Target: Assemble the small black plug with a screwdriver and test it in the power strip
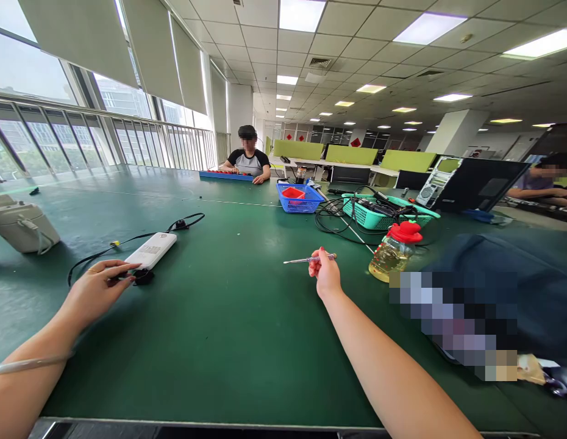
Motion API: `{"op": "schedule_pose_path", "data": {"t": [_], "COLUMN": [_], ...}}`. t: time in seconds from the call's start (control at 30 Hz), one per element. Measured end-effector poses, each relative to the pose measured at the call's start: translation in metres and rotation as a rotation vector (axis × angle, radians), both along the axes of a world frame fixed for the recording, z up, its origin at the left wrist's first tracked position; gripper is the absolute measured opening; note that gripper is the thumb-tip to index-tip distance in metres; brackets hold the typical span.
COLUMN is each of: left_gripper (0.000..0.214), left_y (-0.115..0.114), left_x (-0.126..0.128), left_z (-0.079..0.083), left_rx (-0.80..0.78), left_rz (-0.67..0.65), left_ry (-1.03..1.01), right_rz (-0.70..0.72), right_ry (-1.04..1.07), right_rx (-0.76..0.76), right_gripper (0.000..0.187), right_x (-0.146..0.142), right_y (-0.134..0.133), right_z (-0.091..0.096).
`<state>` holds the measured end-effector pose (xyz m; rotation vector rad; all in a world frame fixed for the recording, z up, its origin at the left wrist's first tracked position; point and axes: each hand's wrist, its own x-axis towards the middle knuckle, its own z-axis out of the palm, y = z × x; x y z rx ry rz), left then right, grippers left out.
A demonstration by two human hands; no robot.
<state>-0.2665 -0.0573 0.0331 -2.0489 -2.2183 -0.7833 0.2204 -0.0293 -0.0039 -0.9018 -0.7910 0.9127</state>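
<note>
A screwdriver (303, 261) is being held by its handle in the right hand (328, 275), seemingly to keep its tip free; just beyond the left hand (98, 286), whose grip cannot be told, a power strip (154, 249) is apparently being steadied.

A: Quick q: what's the wearer got on, arms-wise?

B: Short ver.: L forearm (46, 338) & R forearm (379, 353) both bare, right up to where the view cuts 'em off.

A: & hands?

B: L hand (98, 289) & R hand (328, 277), bare too.

A: Jewellery?

B: Yep, 1 bangle (34, 364), L arm. Pale grey, smooth, approx. tube-like, w/ a soft shine. Goes round the forearm, a bit back from the hand.

A: Full ring visible?

B: Nope, just the camera-facing arc.

A: Material?

B: Looks semi-see-thru; glass, stone or plastic, can't tell. Fine detail's too small.
</note>
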Motion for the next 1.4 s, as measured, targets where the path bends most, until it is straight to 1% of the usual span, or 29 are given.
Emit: {"op": "schedule_pose_path", "data": {"t": [0.1,0.17,0.2,0.27,0.33,0.4,0.43,0.5,0.57,0.63,0.7,0.8,0.9,1.03,1.13,1.27,1.4], "left_gripper": [0.067,0.079,0.084,0.087,0.084,0.084,0.086,0.090,0.087,0.077,0.064,0.045,0.034,0.034,0.036,0.049,0.056], "left_y": [0.004,0.009,0.013,0.021,0.031,0.040,0.042,0.045,0.044,0.042,0.040,0.038,0.038,0.038,0.038,0.041,0.046], "left_x": [-0.005,-0.006,-0.006,-0.006,-0.007,-0.009,-0.009,-0.009,-0.007,-0.004,-0.002,-0.001,-0.002,-0.003,-0.004,-0.005,-0.010], "left_z": [-0.001,0.004,0.009,0.021,0.034,0.043,0.045,0.043,0.034,0.024,0.017,0.014,0.014,0.012,0.009,0.006,0.000], "left_rx": [-0.017,-0.040,-0.056,-0.101,-0.141,-0.154,-0.153,-0.138,-0.115,-0.102,-0.088,-0.056,-0.038,-0.020,-0.046,-0.045,-0.018], "left_rz": [-0.062,-0.108,-0.132,-0.172,-0.202,-0.199,-0.189,-0.171,-0.152,-0.140,-0.163,-0.215,-0.212,-0.191,-0.199,-0.186,-0.167], "left_ry": [-0.157,-0.261,-0.278,-0.229,-0.158,-0.168,-0.205,-0.292,-0.314,-0.239,-0.139,-0.050,-0.004,0.003,-0.020,-0.052,-0.021], "right_rz": [0.002,0.007,0.010,0.010,0.003,-0.007,-0.012,-0.017,-0.020,-0.023,-0.026,-0.026,-0.021,-0.005,0.006,0.013,0.029], "right_ry": [0.002,0.006,0.009,0.013,0.016,0.019,0.019,0.018,0.017,0.016,0.015,0.010,0.007,0.013,0.022,0.027,0.020], "right_rx": [0.000,-0.001,-0.001,-0.002,-0.003,-0.002,-0.003,-0.008,-0.014,-0.017,-0.020,-0.022,-0.019,-0.017,-0.020,-0.005,0.010], "right_gripper": [0.041,0.041,0.041,0.041,0.041,0.040,0.040,0.040,0.040,0.040,0.039,0.039,0.041,0.042,0.042,0.043,0.045], "right_x": [0.000,0.000,0.000,0.000,0.000,0.000,0.000,0.001,0.001,0.002,0.002,0.002,0.001,0.001,0.001,-0.002,-0.004], "right_y": [0.000,-0.001,-0.001,-0.001,-0.002,-0.002,-0.002,-0.002,-0.002,-0.002,-0.001,-0.001,-0.001,0.000,0.001,0.002,0.002], "right_z": [0.000,0.001,0.001,0.001,0.001,0.001,0.001,0.001,0.001,0.001,0.000,0.000,-0.001,-0.002,-0.002,0.000,0.001]}}
